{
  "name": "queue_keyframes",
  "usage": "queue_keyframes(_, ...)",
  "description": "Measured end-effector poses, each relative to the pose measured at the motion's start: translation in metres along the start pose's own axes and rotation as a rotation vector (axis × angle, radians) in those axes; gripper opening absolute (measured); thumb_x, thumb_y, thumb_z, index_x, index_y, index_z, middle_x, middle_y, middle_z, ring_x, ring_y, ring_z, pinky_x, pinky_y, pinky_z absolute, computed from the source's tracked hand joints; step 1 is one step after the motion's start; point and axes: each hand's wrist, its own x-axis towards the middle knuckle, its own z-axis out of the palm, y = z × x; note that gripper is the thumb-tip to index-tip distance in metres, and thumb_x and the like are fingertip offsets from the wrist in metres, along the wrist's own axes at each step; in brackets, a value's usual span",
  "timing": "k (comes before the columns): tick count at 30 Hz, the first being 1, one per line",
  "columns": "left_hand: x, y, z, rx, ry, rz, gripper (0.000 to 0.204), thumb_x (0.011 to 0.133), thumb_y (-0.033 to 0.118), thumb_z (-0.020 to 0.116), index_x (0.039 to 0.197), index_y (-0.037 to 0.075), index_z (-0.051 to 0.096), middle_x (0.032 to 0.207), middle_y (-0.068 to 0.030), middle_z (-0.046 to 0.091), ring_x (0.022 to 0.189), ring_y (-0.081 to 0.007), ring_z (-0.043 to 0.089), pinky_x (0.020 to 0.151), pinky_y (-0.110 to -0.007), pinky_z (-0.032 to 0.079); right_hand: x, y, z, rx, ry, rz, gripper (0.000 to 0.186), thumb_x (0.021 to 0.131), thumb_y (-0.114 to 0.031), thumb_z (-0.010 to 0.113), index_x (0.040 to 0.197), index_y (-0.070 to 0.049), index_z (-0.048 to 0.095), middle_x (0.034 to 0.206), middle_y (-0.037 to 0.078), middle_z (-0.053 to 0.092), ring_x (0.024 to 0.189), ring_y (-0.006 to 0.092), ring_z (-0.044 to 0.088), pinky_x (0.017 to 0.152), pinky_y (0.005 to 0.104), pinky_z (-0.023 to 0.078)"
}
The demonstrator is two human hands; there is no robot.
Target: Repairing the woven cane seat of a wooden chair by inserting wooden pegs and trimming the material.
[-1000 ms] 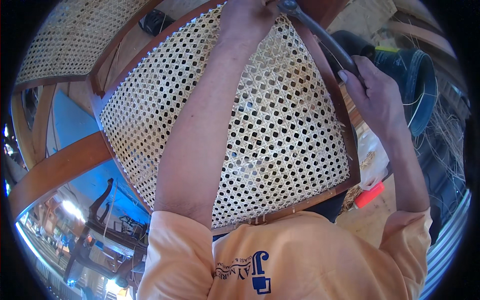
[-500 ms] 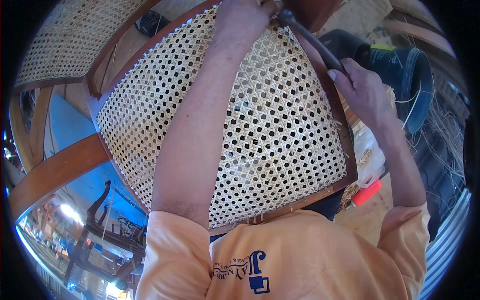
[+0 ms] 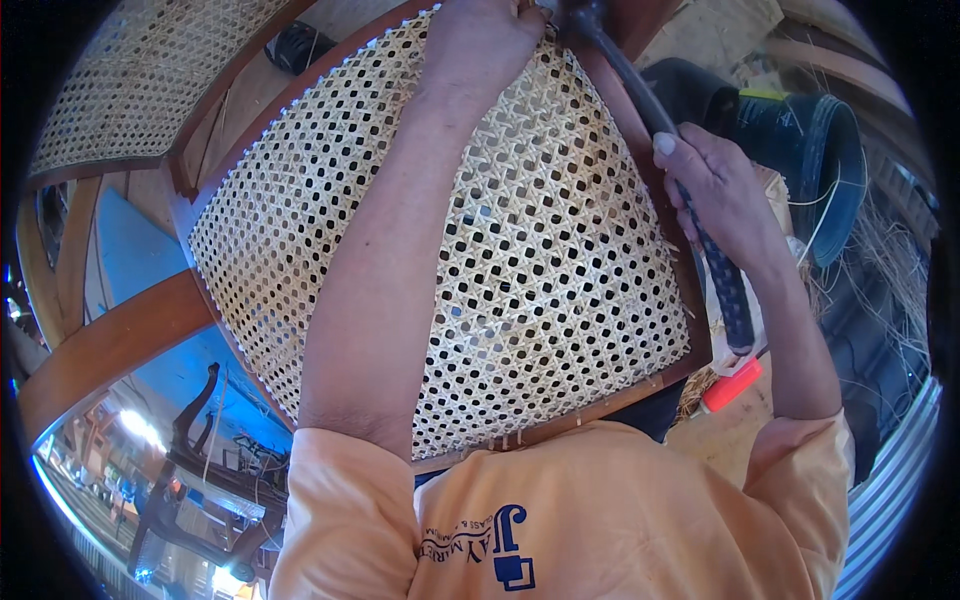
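Right hand clamped round hammer at cane panel's right edge; left hand at panel's top, grip unclear.

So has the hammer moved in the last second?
Yes. Against the frame, the hammer has swung: its handle slants more steeply, nearer the frame's right side, and its lower end now shows below the right hand.

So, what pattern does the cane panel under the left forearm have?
The cane panel: pale open lattice with rows of small holes; head view.
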Motion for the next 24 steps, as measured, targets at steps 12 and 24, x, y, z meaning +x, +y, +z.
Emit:
queue_keyframes(12,0.0006,0.0039,0.0003,-0.016,-0.035,-0.117,0.018,0.078,0.015,0.050,0.084,0.000,0.058,0.085,-0.0231,0.059,0.082,-0.0383,0.057,0.071,-0.044,0.045,-0.0021,0.0059,0.0037,-0.077,0.033,-0.124,0.031,0.092,-0.031,0.044,0.076,-0.004,0.047,0.057,0.001,0.044,0.039,0.0067,0.040,0.037,0.0200,0.033)
queue_keyframes(24,0.0005,0.0044,-0.0011,-0.099,-0.012,-0.097,0.020,0.078,0.015,0.050,0.088,0.001,0.059,0.085,-0.0237,0.059,0.083,-0.0376,0.058,0.073,-0.042,0.045,-0.0053,0.0008,0.0008,0.010,0.088,-0.074,0.034,0.091,-0.034,0.045,0.074,-0.004,0.046,0.056,0.000,0.044,0.039,0.0063,0.042,0.037,0.0205,0.033)
